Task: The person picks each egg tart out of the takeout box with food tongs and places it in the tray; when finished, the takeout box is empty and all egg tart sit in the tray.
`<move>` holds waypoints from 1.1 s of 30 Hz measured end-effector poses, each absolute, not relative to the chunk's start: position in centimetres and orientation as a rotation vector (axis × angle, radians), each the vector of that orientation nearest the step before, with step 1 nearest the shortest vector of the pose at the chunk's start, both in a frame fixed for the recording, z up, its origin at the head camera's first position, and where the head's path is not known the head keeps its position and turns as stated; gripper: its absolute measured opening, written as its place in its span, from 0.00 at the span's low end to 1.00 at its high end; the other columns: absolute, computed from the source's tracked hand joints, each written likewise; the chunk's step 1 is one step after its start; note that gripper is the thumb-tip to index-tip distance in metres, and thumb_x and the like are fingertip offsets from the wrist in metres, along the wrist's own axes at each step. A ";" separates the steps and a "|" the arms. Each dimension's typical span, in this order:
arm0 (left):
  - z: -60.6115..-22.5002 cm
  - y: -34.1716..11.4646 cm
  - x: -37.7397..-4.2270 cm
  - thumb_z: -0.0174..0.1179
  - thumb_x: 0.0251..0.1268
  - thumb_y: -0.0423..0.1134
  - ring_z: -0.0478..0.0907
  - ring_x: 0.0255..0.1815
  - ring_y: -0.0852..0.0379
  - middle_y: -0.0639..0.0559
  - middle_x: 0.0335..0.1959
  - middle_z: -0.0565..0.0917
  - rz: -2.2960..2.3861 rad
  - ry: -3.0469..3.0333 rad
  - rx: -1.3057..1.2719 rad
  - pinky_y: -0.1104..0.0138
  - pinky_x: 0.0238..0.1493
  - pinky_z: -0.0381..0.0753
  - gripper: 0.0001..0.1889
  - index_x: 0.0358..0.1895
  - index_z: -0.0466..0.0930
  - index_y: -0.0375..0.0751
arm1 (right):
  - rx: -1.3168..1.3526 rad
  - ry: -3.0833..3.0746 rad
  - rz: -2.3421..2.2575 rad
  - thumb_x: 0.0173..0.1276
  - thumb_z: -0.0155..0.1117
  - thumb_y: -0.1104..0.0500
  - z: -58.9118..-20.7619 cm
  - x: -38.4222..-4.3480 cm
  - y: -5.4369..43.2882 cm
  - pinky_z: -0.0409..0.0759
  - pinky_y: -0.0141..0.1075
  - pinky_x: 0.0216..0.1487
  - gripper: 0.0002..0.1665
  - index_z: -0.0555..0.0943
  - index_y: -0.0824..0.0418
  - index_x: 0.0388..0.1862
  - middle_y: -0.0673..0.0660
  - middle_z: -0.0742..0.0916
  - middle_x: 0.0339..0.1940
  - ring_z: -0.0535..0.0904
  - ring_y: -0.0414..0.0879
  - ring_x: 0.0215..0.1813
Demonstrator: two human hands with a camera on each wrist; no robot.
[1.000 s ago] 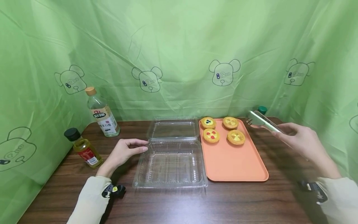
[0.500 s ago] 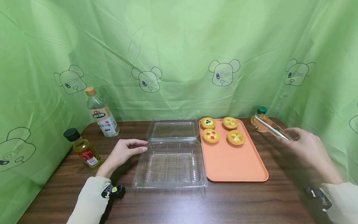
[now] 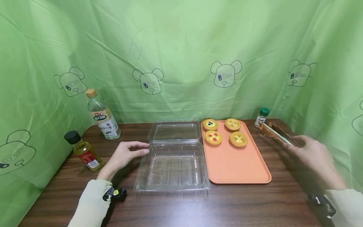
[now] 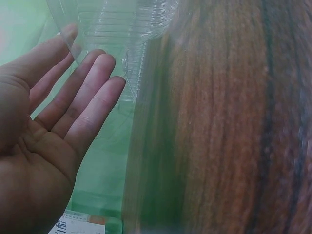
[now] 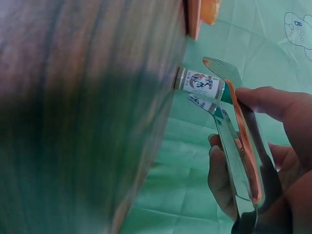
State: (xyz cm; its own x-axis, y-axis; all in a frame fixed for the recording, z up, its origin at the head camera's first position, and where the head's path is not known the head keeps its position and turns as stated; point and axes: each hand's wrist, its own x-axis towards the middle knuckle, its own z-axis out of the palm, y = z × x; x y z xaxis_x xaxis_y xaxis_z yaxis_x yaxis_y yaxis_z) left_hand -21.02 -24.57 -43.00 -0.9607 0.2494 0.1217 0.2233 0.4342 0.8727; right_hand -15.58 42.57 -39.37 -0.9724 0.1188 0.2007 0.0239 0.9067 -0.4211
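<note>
My left hand is at the left side of a clear plastic clamshell box, whose lid lies folded back. Its thumb and fingertips touch the rim, apart from each other, and the left wrist view shows the fingers mostly straight. My right hand holds metal food tongs between thumb and fingers. The tong tips are parted, beyond the right edge of an orange tray. Several egg tarts lie on the tray's far half, including one with red pieces and one with dark berries.
A small green-capped seasoning jar stands right by the tong tips. To the left are a tall vinegar bottle with an orange cap and a black-capped oil bottle. A green cloth hangs behind the wooden table.
My right hand has moved the tongs to the right and down, away from the tray, uncovering the seasoning jar. My left hand stays at the box rim.
</note>
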 end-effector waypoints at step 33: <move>-43.1 -24.6 -21.0 0.77 0.66 0.43 0.86 0.51 0.57 0.50 0.51 0.91 1.593 2.657 0.463 0.69 0.48 0.83 0.15 0.53 0.93 0.43 | -0.119 -2.920 0.652 0.76 0.68 0.43 -41.0 -16.3 42.3 0.78 0.63 0.39 0.38 0.75 0.75 0.65 0.82 0.83 0.54 0.81 0.79 0.49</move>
State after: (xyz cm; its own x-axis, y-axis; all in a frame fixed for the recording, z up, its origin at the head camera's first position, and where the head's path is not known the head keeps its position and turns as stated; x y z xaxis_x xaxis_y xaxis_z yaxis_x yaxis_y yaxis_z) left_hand -21.02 -24.64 -43.09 -0.9564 0.2551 0.1425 0.2459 0.4390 0.8642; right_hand -16.31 42.32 -41.05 -0.9859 0.1094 0.1262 0.0454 0.9026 -0.4282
